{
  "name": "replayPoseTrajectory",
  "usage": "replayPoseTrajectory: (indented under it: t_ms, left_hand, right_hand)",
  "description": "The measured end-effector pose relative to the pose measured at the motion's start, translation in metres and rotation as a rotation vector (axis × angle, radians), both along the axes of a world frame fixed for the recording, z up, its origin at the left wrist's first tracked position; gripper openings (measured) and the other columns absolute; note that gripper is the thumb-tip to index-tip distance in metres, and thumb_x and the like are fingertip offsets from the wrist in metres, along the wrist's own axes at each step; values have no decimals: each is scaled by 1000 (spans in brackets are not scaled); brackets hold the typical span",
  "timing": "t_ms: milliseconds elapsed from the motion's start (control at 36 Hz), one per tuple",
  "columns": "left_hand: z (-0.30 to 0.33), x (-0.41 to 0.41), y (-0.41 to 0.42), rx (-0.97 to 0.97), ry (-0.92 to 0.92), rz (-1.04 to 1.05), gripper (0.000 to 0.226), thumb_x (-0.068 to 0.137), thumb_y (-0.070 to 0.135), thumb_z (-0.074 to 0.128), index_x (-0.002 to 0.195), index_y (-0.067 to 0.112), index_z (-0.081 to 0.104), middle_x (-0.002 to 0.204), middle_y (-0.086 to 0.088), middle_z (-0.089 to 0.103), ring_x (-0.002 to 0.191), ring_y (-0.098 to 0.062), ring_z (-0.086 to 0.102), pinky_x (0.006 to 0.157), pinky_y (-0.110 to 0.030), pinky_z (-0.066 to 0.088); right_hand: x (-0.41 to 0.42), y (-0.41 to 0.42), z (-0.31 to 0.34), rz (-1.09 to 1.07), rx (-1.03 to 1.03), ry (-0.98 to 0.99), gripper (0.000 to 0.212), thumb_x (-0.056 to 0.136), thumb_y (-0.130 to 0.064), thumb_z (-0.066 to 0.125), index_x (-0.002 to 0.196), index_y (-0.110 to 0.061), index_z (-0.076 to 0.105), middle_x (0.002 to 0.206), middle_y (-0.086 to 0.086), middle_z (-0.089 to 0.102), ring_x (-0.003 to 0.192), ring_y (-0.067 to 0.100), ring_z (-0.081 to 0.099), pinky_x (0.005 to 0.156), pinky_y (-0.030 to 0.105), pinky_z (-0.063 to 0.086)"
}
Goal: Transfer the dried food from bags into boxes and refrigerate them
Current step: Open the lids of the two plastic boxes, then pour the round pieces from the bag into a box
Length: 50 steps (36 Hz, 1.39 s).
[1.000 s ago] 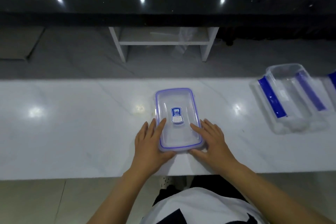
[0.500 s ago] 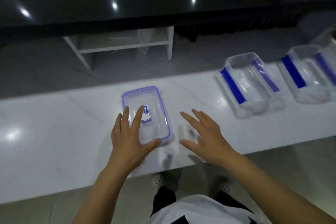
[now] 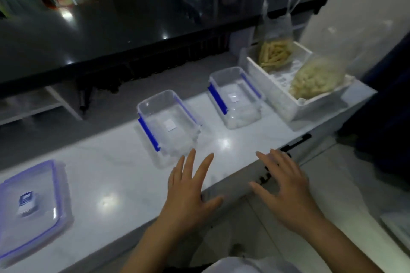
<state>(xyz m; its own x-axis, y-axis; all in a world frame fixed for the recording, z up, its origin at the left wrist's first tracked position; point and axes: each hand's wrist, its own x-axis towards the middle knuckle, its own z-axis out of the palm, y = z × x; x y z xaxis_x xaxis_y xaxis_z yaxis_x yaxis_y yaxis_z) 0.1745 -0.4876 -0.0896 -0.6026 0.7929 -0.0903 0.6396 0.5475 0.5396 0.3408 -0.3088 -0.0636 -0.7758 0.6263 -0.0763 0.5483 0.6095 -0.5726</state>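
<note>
Two clear boxes with blue clips stand open on the white counter: one (image 3: pixel 167 125) just beyond my left hand, the other (image 3: pixel 236 97) further right. A clear lid with a blue rim (image 3: pixel 31 208) lies flat at the far left. In a white tray (image 3: pixel 286 99) at the right end sit a bag of yellow sticks (image 3: pixel 275 51) and a bag of pale dried pieces (image 3: pixel 317 76). My left hand (image 3: pixel 188 193) hovers open over the counter's front edge. My right hand (image 3: pixel 286 186) is open too, past the edge, holding nothing.
A black glossy counter (image 3: pixel 133 26) runs behind, higher than the white one. A white shelf frame (image 3: pixel 44 106) stands below it at the left. The white counter (image 3: pixel 124 175) ends at the right near a pale wall. A dark cloth (image 3: pixel 388 117) hangs at the far right.
Both hands left the lid and swung right with my view; the lid stays at the far left. The two boxes, the tray and the bags have come into view.
</note>
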Motion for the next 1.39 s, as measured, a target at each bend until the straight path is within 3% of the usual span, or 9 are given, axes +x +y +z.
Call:
replayPoseTrajectory:
  t_ms: [250, 417, 556, 694, 833, 1028, 1222, 1333, 1389]
  left_hand:
    - [36, 41, 129, -12, 1, -284, 99, 83, 66, 64, 133, 74, -21, 162, 21, -24, 151, -10, -19, 120, -37, -4]
    - [87, 21, 220, 145, 22, -303, 95, 85, 56, 68, 145, 66, -4, 164, 24, -4, 153, -8, -1, 124, -48, 14]
    - [114, -9, 307, 302, 68, -275, 92, 87, 40, 73, 151, 55, 9, 165, 16, 11, 152, -10, 13, 122, -50, 23]
    - [132, -41, 394, 383, 143, -259, 92, 84, 25, 78, 156, 36, 22, 166, 9, 13, 152, -15, 14, 121, -52, 21]
    - [146, -67, 460, 378, 144, -282, 100, 79, 27, 82, 155, 39, 19, 167, 9, 9, 152, -17, 10, 121, -53, 20]
    - [142, -69, 515, 412, 74, -323, 104, 75, 43, 82, 155, 46, 14, 165, 19, 4, 150, -11, 9, 119, -55, 22]
    - [146, -42, 549, 386, 6, -263, 105, 69, 68, 64, 156, 38, 14, 166, 10, 6, 153, -14, 10, 122, -51, 21]
    - [149, -31, 569, 415, -2, -174, 93, 81, 40, 72, 156, 40, 16, 166, 12, 7, 153, -15, 10, 122, -54, 20]
    - [155, -28, 576, 429, 3, -118, 89, 80, 46, 70, 154, 41, 22, 165, 12, 10, 152, -17, 12, 120, -55, 22]
  right_hand:
    - [82, 117, 22, -219, 13, 107, 63, 75, -80, 38, 133, -69, 15, 156, -17, 23, 150, 11, 12, 122, 38, 8]
    - [87, 183, 46, -310, -56, 223, 58, 80, -65, 58, 128, -69, 26, 157, -13, 32, 147, 9, 21, 122, 45, 19]
    - [74, 242, 68, -382, -296, 483, 58, 67, -72, 62, 121, -74, 42, 128, -53, 32, 121, -24, 33, 101, 15, 28]
    - [45, 327, 90, -536, -463, 634, 61, 71, -61, 71, 128, -48, 56, 134, -22, 52, 120, -2, 49, 85, 22, 40]
    - [10, 413, 115, -631, -617, 604, 54, 83, -43, 76, 133, -34, 57, 121, -16, 60, 107, 6, 56, 80, 28, 44]
    - [-32, 463, 130, -461, -690, 528, 3, 90, -22, 71, 91, -21, 74, 105, -3, 74, 106, 9, 63, 84, 23, 43]
    - [-50, 451, 143, -200, -457, 465, 3, 88, -36, 69, 86, -33, 70, 110, -16, 63, 108, 0, 55, 72, 9, 43]
    - [-45, 452, 143, -87, -387, 428, 15, 76, -51, 66, 89, -44, 69, 111, -28, 50, 116, -10, 39, 78, 9, 35]
    - [-32, 457, 140, -52, -357, 452, 19, 76, -54, 66, 95, -51, 69, 118, -34, 46, 123, -14, 32, 83, 6, 34]
